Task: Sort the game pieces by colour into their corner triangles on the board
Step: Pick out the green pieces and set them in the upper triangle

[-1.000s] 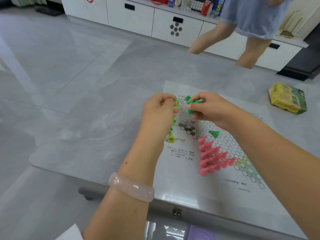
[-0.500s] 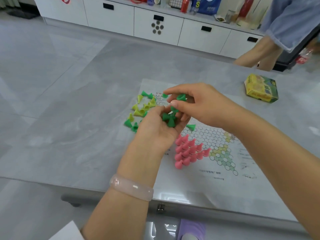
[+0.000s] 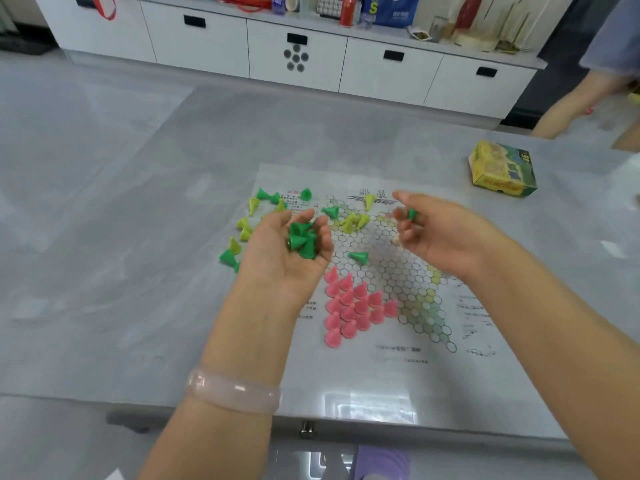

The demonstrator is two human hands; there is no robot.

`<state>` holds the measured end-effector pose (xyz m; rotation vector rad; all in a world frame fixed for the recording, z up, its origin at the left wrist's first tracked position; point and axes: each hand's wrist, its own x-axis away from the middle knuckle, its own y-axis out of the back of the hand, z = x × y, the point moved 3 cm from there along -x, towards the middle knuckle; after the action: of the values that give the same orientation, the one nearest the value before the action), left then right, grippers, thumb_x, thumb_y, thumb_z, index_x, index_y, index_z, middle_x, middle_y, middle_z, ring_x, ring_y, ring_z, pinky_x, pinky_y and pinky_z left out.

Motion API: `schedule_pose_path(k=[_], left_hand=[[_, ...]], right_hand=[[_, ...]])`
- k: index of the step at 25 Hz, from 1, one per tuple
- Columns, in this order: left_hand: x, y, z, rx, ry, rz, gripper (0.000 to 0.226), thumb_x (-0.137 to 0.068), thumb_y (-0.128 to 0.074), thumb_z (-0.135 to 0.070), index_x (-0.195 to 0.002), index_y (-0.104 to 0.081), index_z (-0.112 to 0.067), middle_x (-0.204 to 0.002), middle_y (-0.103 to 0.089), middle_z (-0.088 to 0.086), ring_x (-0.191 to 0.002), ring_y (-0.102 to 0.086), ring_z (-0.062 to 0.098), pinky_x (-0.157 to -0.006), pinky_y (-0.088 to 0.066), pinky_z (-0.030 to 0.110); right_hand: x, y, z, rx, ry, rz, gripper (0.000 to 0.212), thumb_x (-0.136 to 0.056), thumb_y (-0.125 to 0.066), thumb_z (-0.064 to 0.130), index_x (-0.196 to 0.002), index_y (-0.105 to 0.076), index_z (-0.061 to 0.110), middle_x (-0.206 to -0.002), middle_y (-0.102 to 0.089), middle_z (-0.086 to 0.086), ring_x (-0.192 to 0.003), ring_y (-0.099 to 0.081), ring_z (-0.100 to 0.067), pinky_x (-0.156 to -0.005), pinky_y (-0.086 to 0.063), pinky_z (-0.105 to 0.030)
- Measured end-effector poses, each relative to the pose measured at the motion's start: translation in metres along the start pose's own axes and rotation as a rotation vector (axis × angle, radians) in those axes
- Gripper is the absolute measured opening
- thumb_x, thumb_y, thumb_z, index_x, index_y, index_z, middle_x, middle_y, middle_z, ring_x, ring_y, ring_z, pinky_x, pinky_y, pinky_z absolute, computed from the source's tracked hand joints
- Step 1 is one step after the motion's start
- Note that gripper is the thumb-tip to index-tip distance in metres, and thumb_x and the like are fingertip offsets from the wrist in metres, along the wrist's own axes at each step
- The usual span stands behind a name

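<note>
Far left of the board: I see loose green pieces [image 3: 228, 257] and yellow pieces [image 3: 243, 224] scattered on the paper's left margin and just off it, none in a triangle.
Left hand: my left hand [image 3: 290, 258] is palm up above the board's left edge, fingers curled around a small heap of green cones [image 3: 302, 239] cupped in the palm.
Bracelet: a pale pink bangle [image 3: 232, 393] sits on that wrist.
Board: the printed sheet [image 3: 391, 375] lies flat on the grey table [image 3: 104, 271], hexagon cells across its middle.
Pink pieces: the pink cones [image 3: 353, 306] stand packed together in the near corner triangle, touching one another.
Centre: one green cone [image 3: 359, 257] lies on its side in the open cells; a cluster of yellow cones [image 3: 355, 221] lies near the far triangle.
Right hand: my right hand [image 3: 446, 237] hovers over the board's right half, fingertips pinching a single green piece [image 3: 412, 214]; the hand is blurred, so I cannot say which fingers hold it.
Far right: a yellow and green box [image 3: 502, 169] rests on the table, well apart from the board.
</note>
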<state>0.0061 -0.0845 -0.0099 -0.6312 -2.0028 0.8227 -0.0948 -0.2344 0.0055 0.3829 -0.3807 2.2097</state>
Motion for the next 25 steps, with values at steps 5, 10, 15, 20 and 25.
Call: schedule_pose_path(k=[5,10,15,20,25], left_hand=[[-0.002,0.002,-0.009,0.016,-0.059,-0.030,0.023,-0.091,-0.038,-0.012,-0.072,-0.051,-0.006,-0.073,-0.055,0.009,-0.058,-0.049,0.014,-0.052,-0.044,0.019],[-0.005,0.007,-0.022,0.100,-0.063,-0.029,0.023,-0.091,-0.038,-0.012,-0.074,-0.053,-0.005,-0.074,-0.057,0.009,-0.056,-0.051,0.014,-0.048,-0.046,0.017],[-0.005,0.007,-0.028,0.155,-0.058,-0.021,0.022,-0.090,-0.039,-0.012,-0.075,-0.053,-0.005,-0.072,-0.058,0.010,-0.055,-0.053,0.015,-0.048,-0.047,0.015],[-0.004,0.011,-0.039,0.181,-0.073,-0.022,0.023,-0.089,-0.038,-0.011,-0.072,-0.053,-0.006,-0.070,-0.058,0.009,-0.058,-0.052,0.015,-0.049,-0.046,0.018],[-0.003,0.015,-0.051,0.220,-0.092,-0.042,0.026,-0.091,-0.035,-0.012,-0.072,-0.052,-0.005,-0.070,-0.055,0.009,-0.061,-0.050,0.015,-0.056,-0.042,0.019]], right_hand=[[-0.025,0.020,-0.016,0.419,0.251,-0.260,0.016,-0.095,-0.042,0.011,-0.109,-0.051,0.014,-0.086,-0.062,0.002,-0.073,-0.059,-0.010,-0.062,-0.048,-0.019],[-0.038,-0.008,-0.038,0.851,0.556,-0.353,0.020,-0.099,-0.032,0.020,-0.108,-0.048,0.012,-0.075,-0.050,0.005,-0.060,-0.045,-0.011,-0.052,-0.036,-0.024],[-0.074,-0.049,-0.039,0.925,0.585,-0.238,0.020,-0.099,-0.029,0.020,-0.106,-0.046,0.012,-0.072,-0.049,0.002,-0.060,-0.045,-0.011,-0.051,-0.031,-0.023],[-0.093,-0.097,-0.036,1.007,0.618,-0.141,0.021,-0.099,-0.028,0.017,-0.104,-0.046,0.008,-0.076,-0.049,-0.002,-0.065,-0.044,-0.016,-0.051,-0.031,-0.028],[-0.100,-0.139,-0.039,0.942,0.579,-0.031,0.020,-0.099,-0.027,0.016,-0.103,-0.045,0.008,-0.076,-0.048,-0.004,-0.068,-0.044,-0.020,-0.058,-0.033,-0.032]])
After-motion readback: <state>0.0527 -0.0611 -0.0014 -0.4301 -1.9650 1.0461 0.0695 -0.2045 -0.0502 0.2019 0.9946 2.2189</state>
